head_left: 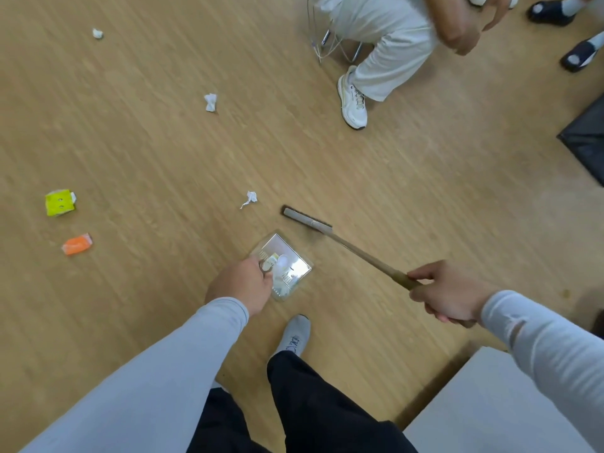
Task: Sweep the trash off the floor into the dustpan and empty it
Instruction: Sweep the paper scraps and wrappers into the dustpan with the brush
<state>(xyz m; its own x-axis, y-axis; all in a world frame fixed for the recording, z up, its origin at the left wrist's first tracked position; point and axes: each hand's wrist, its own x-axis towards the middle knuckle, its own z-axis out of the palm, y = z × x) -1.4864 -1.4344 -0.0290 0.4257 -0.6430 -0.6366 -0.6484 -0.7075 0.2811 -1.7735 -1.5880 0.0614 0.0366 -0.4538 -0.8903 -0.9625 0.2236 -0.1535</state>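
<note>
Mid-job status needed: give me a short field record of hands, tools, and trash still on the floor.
left hand: grips dustpan handle
right hand: grips broom handle
broom head: on floor beyond the dustpan
dustpan contents: hard to tell, glare
paper wads: three, nearest near broom head, others
yellow carton: far left
orange wrapper: far left

Dustpan [287, 266] left of broom head [307, 220], paper scrap [250, 199] beyond dustpan, wrappers [60, 202] far left
</note>
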